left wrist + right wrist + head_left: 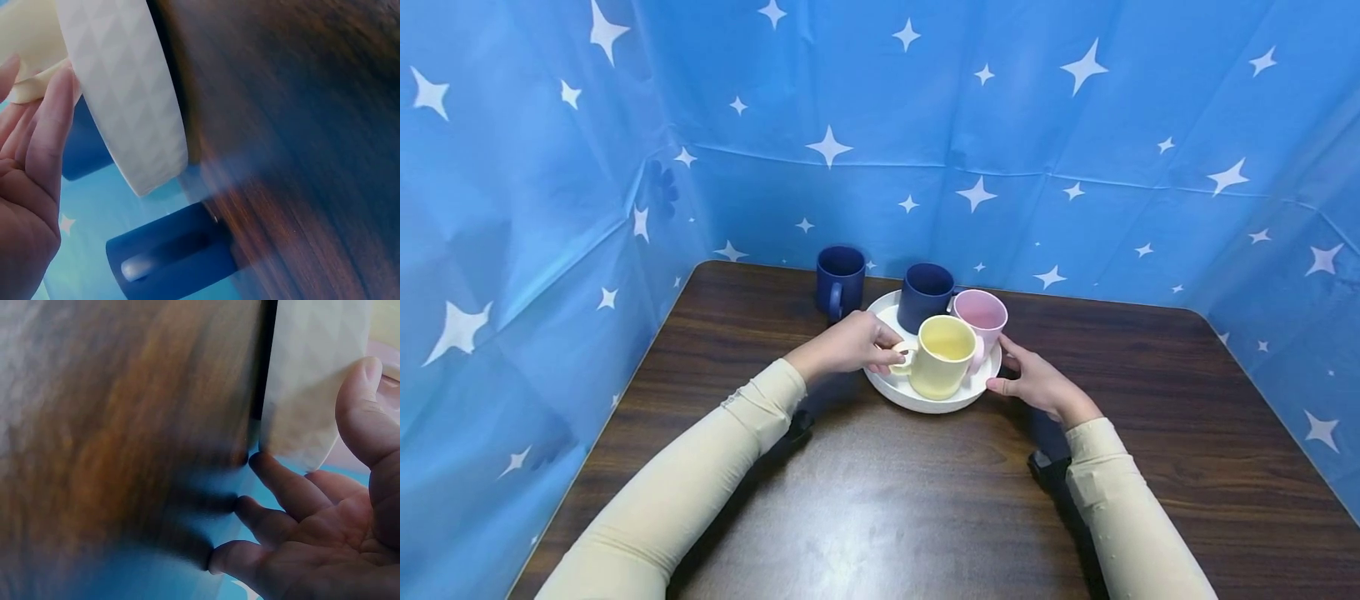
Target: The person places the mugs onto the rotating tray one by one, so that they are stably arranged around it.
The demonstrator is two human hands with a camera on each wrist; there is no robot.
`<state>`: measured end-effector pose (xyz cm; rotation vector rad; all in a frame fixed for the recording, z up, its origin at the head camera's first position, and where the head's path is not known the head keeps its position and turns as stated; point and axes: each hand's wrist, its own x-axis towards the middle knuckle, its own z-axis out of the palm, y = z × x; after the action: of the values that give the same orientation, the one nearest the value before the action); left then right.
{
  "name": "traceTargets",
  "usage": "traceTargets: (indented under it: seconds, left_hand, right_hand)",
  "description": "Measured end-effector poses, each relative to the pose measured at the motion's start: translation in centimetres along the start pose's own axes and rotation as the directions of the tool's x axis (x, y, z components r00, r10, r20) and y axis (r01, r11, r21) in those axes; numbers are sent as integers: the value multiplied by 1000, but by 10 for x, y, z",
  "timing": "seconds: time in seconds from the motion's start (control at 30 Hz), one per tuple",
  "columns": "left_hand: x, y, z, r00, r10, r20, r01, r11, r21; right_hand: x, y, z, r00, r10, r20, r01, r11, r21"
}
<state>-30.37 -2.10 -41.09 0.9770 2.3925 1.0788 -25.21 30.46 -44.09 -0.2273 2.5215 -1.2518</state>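
My left hand (861,343) pinches the handle of a pale yellow mug (942,360), which is upright over the front of a round white tray (925,406). Whether the mug's base touches the tray is hidden. In the left wrist view its fingers (51,125) are at the handle, beside the tray's faceted wall (128,94). At the tray's right side, my right hand (1037,383) holds the edge, thumb (361,409) at the rim and the other fingers low by the base. A navy mug (922,304) and a pink mug (981,312) stand on the tray behind the yellow one.
Another navy mug (840,279) stands on the dark wooden table (880,500), left of and behind the tray, its handle toward me. Blue cloth (880,200) with white stars hangs along the table's back and sides.
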Motion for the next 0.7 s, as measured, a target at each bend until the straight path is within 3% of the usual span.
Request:
traceTargets:
  seconds: [0.3,0.7]
  left_hand:
    - [-4,2,-4,999,42,27,-44,995,87]
    - [-12,-3,-15,999,38,-24,-35,992,122]
  right_hand:
    - [-1,-1,0,1000,20,8,-20,1000,-12]
    - [2,-1,-3,1000,21,-4,-21,999,-35]
